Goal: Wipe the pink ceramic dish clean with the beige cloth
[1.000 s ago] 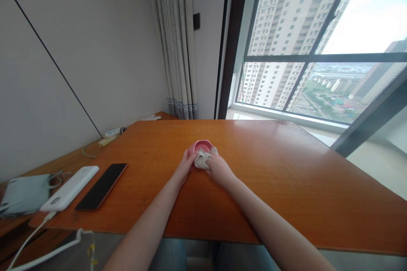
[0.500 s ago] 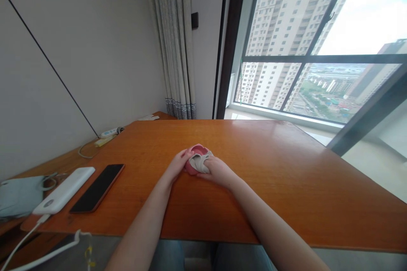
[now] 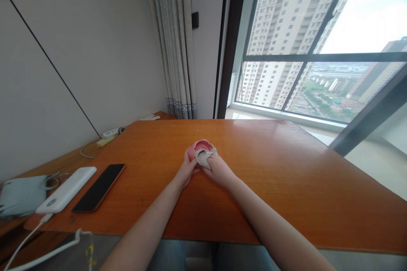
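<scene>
A small pink bowl-like dish point(image 3: 196, 146) with a wavy rim is tilted toward me over the middle of the wooden table point(image 3: 270, 186). Around its left and lower side my left hand point(image 3: 188, 170) is closed, thumb near the front. My right hand point(image 3: 218, 170) grips a light grey cloth point(image 3: 202, 157), bunched against the dish's front and partly over its opening. The fingertips of my right hand are hidden by the cloth. Both hands are close together, and the dish's underside is out of sight.
On the left lie a black phone point(image 3: 100, 187) and a white power bank point(image 3: 67, 188) with a cable plugged in. A pale blue pouch point(image 3: 22, 194) is farther left. A power strip point(image 3: 110, 132) rests by the wall. The window point(image 3: 305, 57) is at the right.
The dish has turned and shifted slightly up and right, its opening showing more. My left hand has moved lower and right around it; the cloth has moved along with my right hand.
</scene>
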Motion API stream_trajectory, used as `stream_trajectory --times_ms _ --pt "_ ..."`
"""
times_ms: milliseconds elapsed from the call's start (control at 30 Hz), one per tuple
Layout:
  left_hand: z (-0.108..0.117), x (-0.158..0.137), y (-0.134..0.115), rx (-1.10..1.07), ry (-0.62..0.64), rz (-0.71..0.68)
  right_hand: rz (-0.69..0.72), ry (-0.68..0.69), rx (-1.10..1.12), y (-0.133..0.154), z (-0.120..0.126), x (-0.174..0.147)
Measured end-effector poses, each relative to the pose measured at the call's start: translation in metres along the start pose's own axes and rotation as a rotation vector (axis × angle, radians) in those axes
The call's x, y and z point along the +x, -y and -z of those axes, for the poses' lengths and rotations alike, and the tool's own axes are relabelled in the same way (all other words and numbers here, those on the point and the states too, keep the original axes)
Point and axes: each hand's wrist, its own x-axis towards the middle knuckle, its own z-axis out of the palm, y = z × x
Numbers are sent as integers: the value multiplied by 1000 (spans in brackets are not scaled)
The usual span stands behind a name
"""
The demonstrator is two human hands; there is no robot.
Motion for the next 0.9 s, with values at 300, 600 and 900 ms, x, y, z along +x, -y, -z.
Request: stream_trajectory --times_ms 300,600,900 --pt "22 15 -9 347 -239 -286 28 80 30 7 11 1" --pt "32 13 -21 420 -66 -246 -20 100 -121 -9 2 -4" --pt "18 11 -14 205 -175 -195 -30 5 4 7 4 0"
